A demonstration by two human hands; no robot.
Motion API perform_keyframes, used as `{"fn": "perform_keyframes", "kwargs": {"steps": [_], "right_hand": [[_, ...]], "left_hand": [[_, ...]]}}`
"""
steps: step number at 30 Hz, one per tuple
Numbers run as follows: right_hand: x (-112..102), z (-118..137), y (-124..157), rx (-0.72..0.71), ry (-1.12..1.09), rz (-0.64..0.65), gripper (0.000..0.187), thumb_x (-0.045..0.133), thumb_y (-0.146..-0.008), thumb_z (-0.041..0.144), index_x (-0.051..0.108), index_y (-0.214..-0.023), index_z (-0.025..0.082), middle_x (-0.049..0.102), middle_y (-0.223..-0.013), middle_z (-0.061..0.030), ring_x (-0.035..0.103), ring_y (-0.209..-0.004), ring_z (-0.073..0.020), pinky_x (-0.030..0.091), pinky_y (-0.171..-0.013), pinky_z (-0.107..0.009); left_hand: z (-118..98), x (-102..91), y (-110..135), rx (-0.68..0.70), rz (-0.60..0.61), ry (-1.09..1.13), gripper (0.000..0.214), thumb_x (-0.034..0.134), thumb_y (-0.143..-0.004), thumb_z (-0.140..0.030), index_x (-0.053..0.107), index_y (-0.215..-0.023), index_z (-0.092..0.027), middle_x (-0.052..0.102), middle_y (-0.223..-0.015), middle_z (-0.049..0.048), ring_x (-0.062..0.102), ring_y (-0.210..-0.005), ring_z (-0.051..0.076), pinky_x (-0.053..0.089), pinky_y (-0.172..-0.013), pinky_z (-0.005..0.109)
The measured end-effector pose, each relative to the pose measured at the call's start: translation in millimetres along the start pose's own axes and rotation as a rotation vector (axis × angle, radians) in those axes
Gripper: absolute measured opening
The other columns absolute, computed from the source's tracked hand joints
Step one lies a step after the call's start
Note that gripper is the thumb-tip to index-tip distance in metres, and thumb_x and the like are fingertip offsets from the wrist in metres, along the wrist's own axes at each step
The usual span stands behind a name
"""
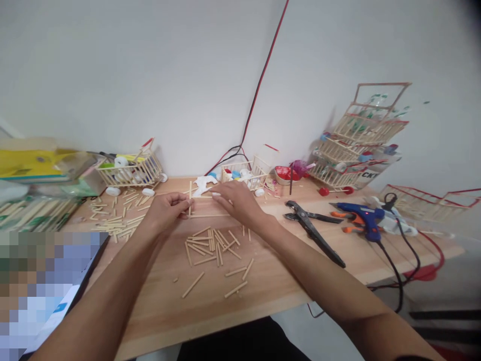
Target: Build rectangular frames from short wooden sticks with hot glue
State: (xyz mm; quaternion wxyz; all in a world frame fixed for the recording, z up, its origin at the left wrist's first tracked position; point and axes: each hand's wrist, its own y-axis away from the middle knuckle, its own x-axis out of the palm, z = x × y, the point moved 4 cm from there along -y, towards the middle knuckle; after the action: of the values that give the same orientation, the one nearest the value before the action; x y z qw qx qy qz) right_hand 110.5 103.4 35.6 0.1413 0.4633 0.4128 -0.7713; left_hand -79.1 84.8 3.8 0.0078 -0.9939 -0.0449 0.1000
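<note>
My left hand [169, 210] is closed, its thumb and fingers pinching a short upright wooden stick [190, 193]. This upright crosses the left ends of two long horizontal sticks, forming part of a wooden stick frame [208, 216]. Over the frame's right part, my right hand [238, 200] has its fingers bent around the upper horizontal stick; the grip is partly hidden by the hand. Just below both hands lies a loose heap of cut wooden sticks [210, 243], with a few single sticks [193, 285] closer to the table's front edge.
Pliers [313, 233] and a blue glue gun [363, 215] with cables lie to the right. Small stick carts [131, 173] stand along the wall, several stacked [349, 145] at the right. More cut sticks [116, 225] and a blurred-out screen [48, 301] are at the left.
</note>
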Motion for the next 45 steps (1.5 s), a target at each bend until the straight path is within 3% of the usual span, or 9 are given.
{"fn": "perform_keyframes", "kwargs": {"steps": [3,7,14,20,45], "right_hand": [[13.7,-3.2,-0.4,0.052,0.093,0.101,0.027,0.048,-0.095,0.03,0.066,-0.112,0.018,0.07,-0.107,-0.0084,0.059,-0.1,-0.0215,0.035,-0.087,-0.034],[19.0,-7.8,0.4,0.083,0.121,0.131,0.027,0.048,-0.095,0.031,0.067,-0.109,0.018,0.07,-0.1,-0.0085,0.059,-0.095,-0.0205,0.035,-0.082,-0.032],[13.2,-3.4,2.8,0.041,0.045,0.033,0.023,0.049,-0.095,0.027,0.069,-0.102,0.019,0.069,-0.09,-0.0056,0.058,-0.085,-0.0174,0.034,-0.074,-0.029],[12.4,-2.0,10.1,0.076,-0.002,0.0,0.022,0.049,-0.095,0.026,0.068,-0.095,0.017,0.067,-0.087,-0.0052,0.058,-0.084,-0.0163,0.035,-0.076,-0.028],[11.2,5.5,14.6,0.086,-0.049,-0.033,0.024,0.048,-0.095,0.025,0.066,-0.084,0.015,0.067,-0.086,-0.0052,0.057,-0.083,-0.0154,0.036,-0.075,-0.026]], "left_hand": [[2.0,1.1,-1.6,0.028,-0.018,-0.033,0.025,0.071,-0.06,-0.039,0.065,-0.065,-0.015,0.063,-0.062,0.0009,0.053,-0.052,0.01,0.045,-0.052,0.023],[2.6,1.9,-1.4,0.063,-0.072,-0.134,0.024,0.066,-0.064,-0.039,0.065,-0.065,-0.015,0.061,-0.055,-0.0001,0.05,-0.048,0.011,0.039,-0.049,0.022],[-9.8,1.5,8.3,0.15,-0.229,-0.339,0.032,0.058,-0.068,-0.034,0.072,-0.089,-0.014,0.071,-0.072,0.0034,0.06,-0.063,0.017,0.045,-0.061,0.027],[-25.5,8.2,19.2,0.285,-0.286,-0.577,0.025,0.056,-0.074,-0.033,0.073,-0.084,-0.018,0.073,-0.076,0.0023,0.064,-0.068,0.018,0.046,-0.068,0.027],[-26.5,13.1,24.8,0.317,-0.314,-0.612,0.027,0.055,-0.08,-0.034,0.073,-0.088,-0.016,0.074,-0.085,0.0058,0.065,-0.074,0.02,0.045,-0.071,0.028]]}}
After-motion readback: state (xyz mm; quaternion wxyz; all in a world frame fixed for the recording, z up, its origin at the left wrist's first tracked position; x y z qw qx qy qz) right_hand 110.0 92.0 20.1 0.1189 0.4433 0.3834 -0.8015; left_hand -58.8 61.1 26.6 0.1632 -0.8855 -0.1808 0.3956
